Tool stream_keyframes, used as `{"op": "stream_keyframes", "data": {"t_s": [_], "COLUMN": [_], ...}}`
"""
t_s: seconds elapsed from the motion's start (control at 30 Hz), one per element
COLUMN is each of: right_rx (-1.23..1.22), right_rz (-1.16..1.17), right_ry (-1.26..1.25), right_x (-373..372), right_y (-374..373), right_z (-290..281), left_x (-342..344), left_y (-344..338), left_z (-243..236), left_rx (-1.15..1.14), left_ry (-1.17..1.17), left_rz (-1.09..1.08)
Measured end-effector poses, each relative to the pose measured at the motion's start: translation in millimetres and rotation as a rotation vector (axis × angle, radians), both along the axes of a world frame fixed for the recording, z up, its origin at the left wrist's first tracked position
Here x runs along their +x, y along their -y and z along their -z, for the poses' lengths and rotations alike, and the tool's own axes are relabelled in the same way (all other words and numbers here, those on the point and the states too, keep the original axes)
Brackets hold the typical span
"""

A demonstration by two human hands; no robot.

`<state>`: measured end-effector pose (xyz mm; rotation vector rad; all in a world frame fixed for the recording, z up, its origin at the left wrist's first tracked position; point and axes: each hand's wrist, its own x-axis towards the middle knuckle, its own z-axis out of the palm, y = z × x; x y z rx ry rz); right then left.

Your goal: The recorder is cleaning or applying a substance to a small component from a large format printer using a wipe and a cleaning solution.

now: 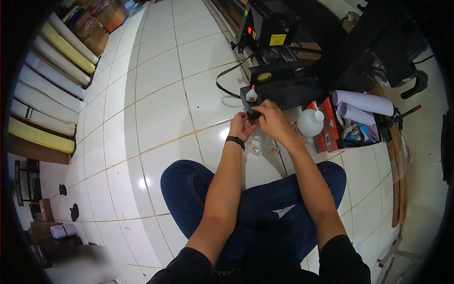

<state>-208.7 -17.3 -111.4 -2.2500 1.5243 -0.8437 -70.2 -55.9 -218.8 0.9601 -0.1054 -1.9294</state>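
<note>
My left hand (242,128) is palm up, with its fingers curled at the lower corner of a black machine's end piece (247,91). From the other side my right hand (273,118) reaches in, thumb and fingers pinched together at a dark part between both hands. What the fingertips hold is too small and dark to make out. Just beyond them, a small white glue-type bottle (251,95) with an orange tip stands on the end piece. Several similar small bottles (255,148) lie on the floor below my hands. A larger translucent white bottle (309,124) stands right of my right hand.
The black machine (288,90) fills the upper right, with a strap (221,81) looping out. Beside the large bottle is a red-black box (326,130) with tools and paper rolls (362,103). Material rolls (47,99) line the left. My crossed legs (189,194) rest on the tiles.
</note>
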Motion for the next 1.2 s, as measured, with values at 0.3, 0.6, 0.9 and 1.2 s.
{"op": "stream_keyframes", "data": {"t_s": [0.3, 0.6, 0.9, 1.2], "right_rx": [0.302, 0.058, 0.271, 0.583], "right_rz": [-0.11, -0.024, -0.087, -0.041], "right_ry": [0.064, 0.11, 0.207, -0.473], "right_x": [-15, 6, -15, -16], "right_y": [3, -10, 0, -45], "right_z": [0, 2, 1, 49], "left_x": [2, 3, 2, 16], "left_y": [1, 6, 0, 5], "left_z": [0, 18, 1, 8], "left_rx": [-0.019, -0.031, -0.045, 0.054], "left_ry": [-0.05, 0.008, -0.005, 0.087], "left_rz": [0.037, 0.011, 0.042, -0.413]}}
